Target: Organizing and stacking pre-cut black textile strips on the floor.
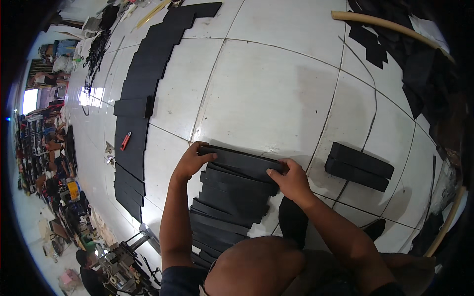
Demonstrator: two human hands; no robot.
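A flat black rectangular strip (242, 162) is held level at its two ends, and a thin edge of another layer shows along its far side. My left hand (194, 161) closes on its left end with the thumb on top. At the right end my right hand (290, 178) grips it, thumb lying across the upper face. Beneath and nearer to me, a row of overlapping black strips (227, 204) fans toward my body. The held strip covers the far end of that row. Whether the strip rests on the row, I cannot tell.
Stepped black panels (143, 69) form a long row at left, with a red cutter (126, 141) on it. Two stacks of black strips (359, 166) lie right, over a dark cord (374, 108). Black scraps (368, 44) and a tan pole (375, 20) lie far right. Someone sits beside a machine (123, 269).
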